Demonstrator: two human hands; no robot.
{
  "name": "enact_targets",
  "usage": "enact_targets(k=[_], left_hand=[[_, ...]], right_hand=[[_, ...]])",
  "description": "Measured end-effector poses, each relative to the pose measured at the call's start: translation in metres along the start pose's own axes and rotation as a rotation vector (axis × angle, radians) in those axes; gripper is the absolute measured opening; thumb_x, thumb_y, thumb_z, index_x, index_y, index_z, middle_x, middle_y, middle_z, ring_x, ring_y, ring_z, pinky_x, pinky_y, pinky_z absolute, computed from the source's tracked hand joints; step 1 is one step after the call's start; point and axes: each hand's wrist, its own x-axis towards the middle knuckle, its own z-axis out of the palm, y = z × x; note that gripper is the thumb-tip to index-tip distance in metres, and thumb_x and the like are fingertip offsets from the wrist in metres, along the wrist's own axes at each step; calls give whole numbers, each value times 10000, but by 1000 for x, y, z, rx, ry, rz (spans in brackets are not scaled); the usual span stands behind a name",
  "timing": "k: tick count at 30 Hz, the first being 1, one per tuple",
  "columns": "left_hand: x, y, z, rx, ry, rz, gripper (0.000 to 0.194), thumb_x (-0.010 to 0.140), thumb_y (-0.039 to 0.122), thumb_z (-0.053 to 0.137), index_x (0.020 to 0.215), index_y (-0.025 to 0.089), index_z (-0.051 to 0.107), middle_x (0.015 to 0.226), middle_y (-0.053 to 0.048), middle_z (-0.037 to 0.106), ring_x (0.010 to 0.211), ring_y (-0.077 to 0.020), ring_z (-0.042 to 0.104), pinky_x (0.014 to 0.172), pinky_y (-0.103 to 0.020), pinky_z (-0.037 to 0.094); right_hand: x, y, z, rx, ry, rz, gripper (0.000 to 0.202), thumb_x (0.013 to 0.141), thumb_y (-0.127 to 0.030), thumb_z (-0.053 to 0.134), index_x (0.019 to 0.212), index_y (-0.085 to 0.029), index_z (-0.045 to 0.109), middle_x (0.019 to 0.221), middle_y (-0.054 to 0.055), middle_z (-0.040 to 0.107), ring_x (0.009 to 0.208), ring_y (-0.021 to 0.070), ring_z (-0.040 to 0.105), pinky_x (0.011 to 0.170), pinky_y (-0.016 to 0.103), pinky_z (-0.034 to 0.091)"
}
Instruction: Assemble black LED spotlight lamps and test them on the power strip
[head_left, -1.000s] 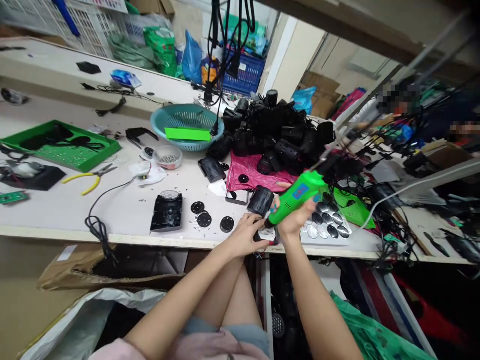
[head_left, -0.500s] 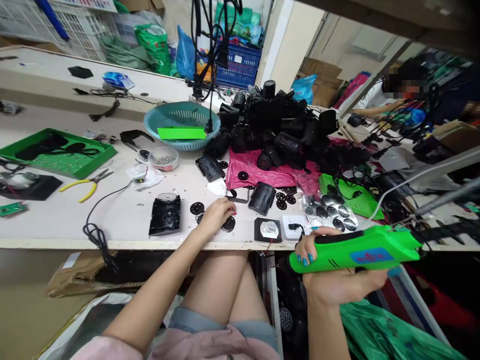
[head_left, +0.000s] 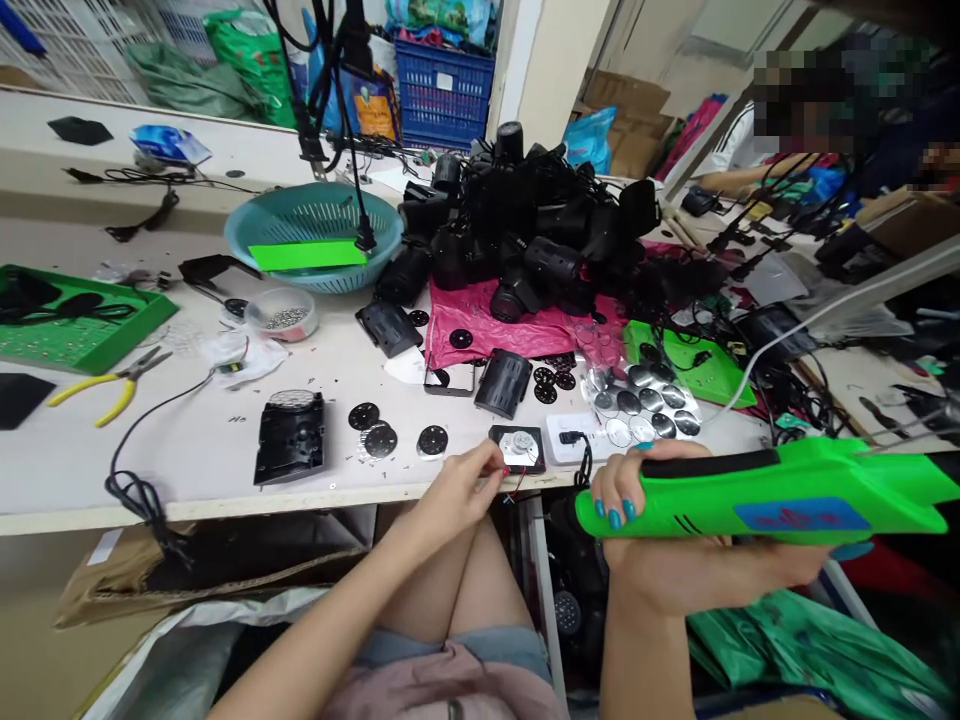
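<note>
My left hand [head_left: 469, 485] is at the table's front edge, its thumb and fingers pinched together at the lower left corner of a black square part with a silver round centre [head_left: 520, 447]. What lies between the fingertips is too small to name. Red wires hang just right of them. My right hand [head_left: 622, 495] is wrapped round a bright green power tool [head_left: 720, 495], held level in front of the table edge, its nose pointing left. A white box with a black plug [head_left: 566, 440] sits between the square part and the tool.
An open black housing [head_left: 291, 437], black discs [head_left: 432, 440] and yellow pliers [head_left: 112, 388] lie to the left. Behind are a teal basket [head_left: 315, 215], a screw tub [head_left: 281, 315], piled black lamps [head_left: 517, 220] and a pink bag [head_left: 487, 335]. Another person's arm [head_left: 720, 182] is at upper right.
My left hand has moved right, from beside the black discs to the square part. The view has shifted to the right. My right hand still holds the green tool.
</note>
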Motion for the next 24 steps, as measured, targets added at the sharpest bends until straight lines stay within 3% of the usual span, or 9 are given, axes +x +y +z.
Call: enact_targets(k=[3, 6, 12, 15, 19, 24], left_hand=[[5, -6, 19, -39, 107, -26, 40, 934, 216, 501, 930, 226, 540, 842, 13, 640, 775, -131, 622, 737, -250, 483], [11, -15, 24, -61, 170, -52, 50, 945, 248, 512, 957, 221, 552, 880, 0, 663, 806, -135, 636, 764, -257, 495], [7, -23, -11, 43, 204, -107, 95, 944, 246, 534, 978, 222, 621, 929, -13, 668, 816, -152, 611, 782, -290, 479], [4, -23, -29, 180, 83, -90, 109, 942, 235, 538, 946, 223, 646, 906, -16, 648, 833, -169, 596, 784, -308, 474], [-1, -26, -39, 254, -67, -41, 137, 948, 212, 520, 945, 219, 656, 925, -31, 657, 924, -195, 595, 832, -333, 474], [-9, -38, -52, 384, 152, -64, 136, 950, 238, 521, 989, 210, 648, 928, -39, 660, 895, -205, 598, 814, -345, 475]], right_hand=[[11, 8, 5, -2, 32, -1, 760, 640, -900, 378, 813, -214, 653, 472, -20, 518, 395, 162, 473, 389, 286, 383], [18, 17, 8, -62, 135, -64, 741, 652, -891, 371, 761, -202, 620, 431, -30, 481, 356, 152, 434, 351, 269, 334], [20, 25, -6, -110, 200, -78, 741, 659, -892, 352, 723, -201, 611, 424, -33, 470, 340, 156, 429, 333, 278, 304], [19, 26, -11, -56, 148, -34, 721, 650, -876, 406, 758, -199, 631, 439, -32, 488, 361, 151, 439, 354, 271, 319], [16, 34, -4, 30, 38, -14, 688, 691, -836, 422, 795, -199, 660, 465, -20, 516, 400, 153, 468, 402, 277, 368], [20, 56, 22, 156, -33, 0, 674, 720, -819, 400, 820, -210, 671, 485, -15, 522, 423, 158, 462, 428, 282, 373]])
